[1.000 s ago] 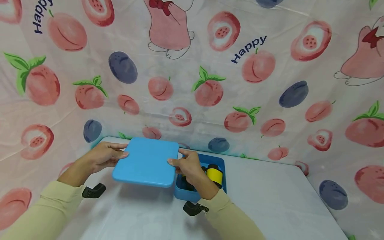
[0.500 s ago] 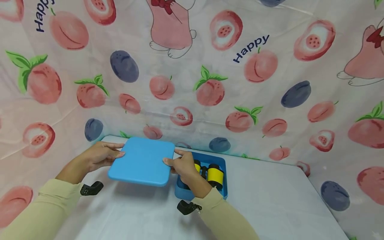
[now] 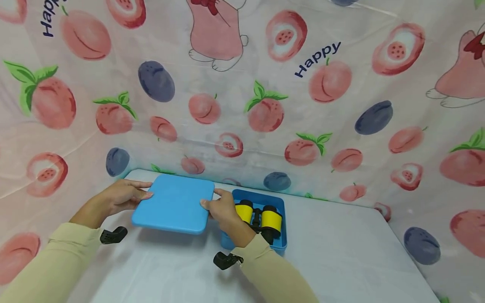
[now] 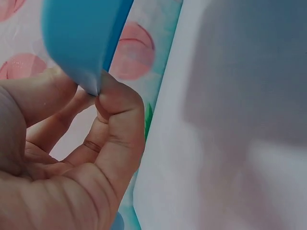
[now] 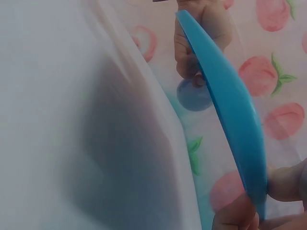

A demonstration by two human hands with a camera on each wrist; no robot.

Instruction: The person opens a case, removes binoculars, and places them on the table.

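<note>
The blue lid is held above the table, its opposite edges pinched by the left hand and right hand. It is now carried farther from the blue box, whose binoculars are left more exposed.

From here: lid plain lt. blue, box dk. blue; binoculars yel. & blk.; surface white; sleeves pale beige; whitish backdrop w/ pink peaches, navy fruit, grn. leaves.
</note>
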